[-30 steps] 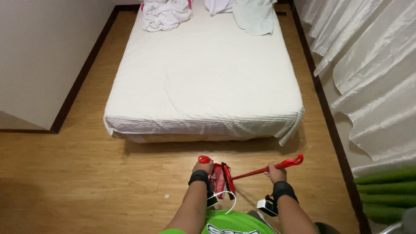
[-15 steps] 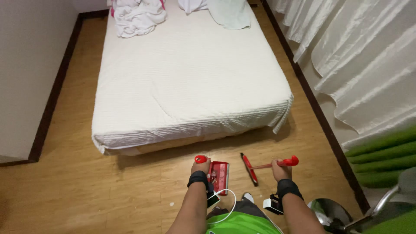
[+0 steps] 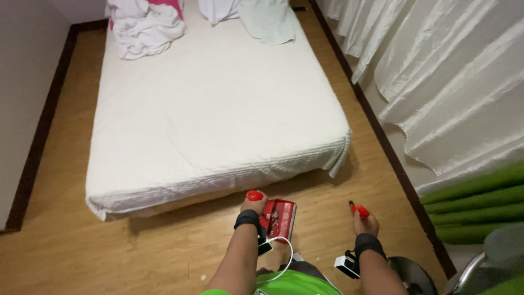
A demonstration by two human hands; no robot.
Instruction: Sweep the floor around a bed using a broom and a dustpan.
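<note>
Below the bed [image 3: 218, 109], left hand [image 3: 252, 205] gripped a red dustpan [image 3: 278, 218]; right hand [image 3: 363, 221] hung loosely curled, empty.

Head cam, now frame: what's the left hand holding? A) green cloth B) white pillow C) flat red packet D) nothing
C: the left hand grips a flat red packet at its edge, above the wooden floor near the foot of the white bed; the right hand is apart from it, and nothing shows in its grasp.
</note>
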